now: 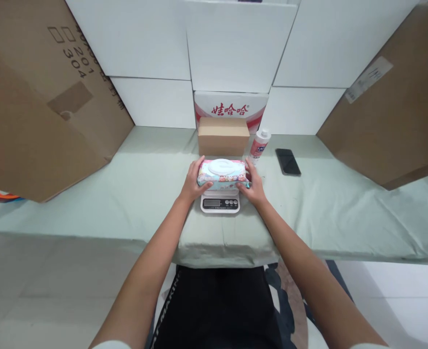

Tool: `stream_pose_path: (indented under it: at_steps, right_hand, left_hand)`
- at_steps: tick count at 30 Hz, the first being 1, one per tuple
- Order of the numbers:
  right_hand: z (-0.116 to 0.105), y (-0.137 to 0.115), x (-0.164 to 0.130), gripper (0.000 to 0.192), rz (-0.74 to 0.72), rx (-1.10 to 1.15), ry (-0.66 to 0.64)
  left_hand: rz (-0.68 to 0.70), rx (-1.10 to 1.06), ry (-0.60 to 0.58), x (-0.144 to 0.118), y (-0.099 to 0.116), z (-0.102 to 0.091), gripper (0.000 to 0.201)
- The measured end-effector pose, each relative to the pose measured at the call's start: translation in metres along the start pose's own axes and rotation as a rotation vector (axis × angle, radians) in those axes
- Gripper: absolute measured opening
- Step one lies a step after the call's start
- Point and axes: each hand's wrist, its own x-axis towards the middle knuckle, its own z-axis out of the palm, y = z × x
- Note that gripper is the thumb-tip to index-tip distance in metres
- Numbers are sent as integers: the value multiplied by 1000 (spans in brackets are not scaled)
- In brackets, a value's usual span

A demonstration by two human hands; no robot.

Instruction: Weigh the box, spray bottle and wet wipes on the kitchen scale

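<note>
Head view: the work in hand looks like weighing. A pack of wet wipes point(222, 174) lies flat on top of a small digital kitchen scale point(220, 203), covering its platform so only the display strip and buttons show in front. The left hand point(194, 182) clasps the pack's left end, fingers curled over the top edge and thumb on the front face; the right hand point(253, 184) mirrors it on the right end. Both grips are half closed around the pack, not spread, and 2 hands touch it at once.

As a judgement, the pack is being set on or lifted off the scale; a clean reading would call for both hands to let go fully.

Behind the scale stands a small cardboard box point(223, 136); behind and right of the scale a white bottle point(259, 145), and further right a dark phone point(288, 161). All rest on the pale green table cloth point(126, 194).
</note>
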Motion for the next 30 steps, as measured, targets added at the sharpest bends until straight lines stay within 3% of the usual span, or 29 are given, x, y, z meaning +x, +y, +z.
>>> stream_pose_path:
  at_steps: [8,13,18,21,25,28,30]
  right_hand:
    - [2,-4,0,119,75,249,-46]
    - [5,-18,-3,123,81,291,-43]
    - [-27,-32,-26,121,39,317,57]
    - [-71,-28,-54,117,36,234,170]
    - [-139,-9,-95,119,172,50,318]
    - [-176,6,-113,121,324,-55,412]
    - [-188,13,-117,123,404,-98,464]
  left_hand:
    - [-10,-58,55,1,2,0,98]
    - [11,-46,69,3,10,-3,99]
    - [85,-71,-81,17,45,1,105]
    - [119,-49,-278,29,82,28,110]
    - [132,-44,-510,41,128,96,105]
    - [130,-77,-625,47,142,149,102]
    - [82,-117,-671,51,142,176,100]
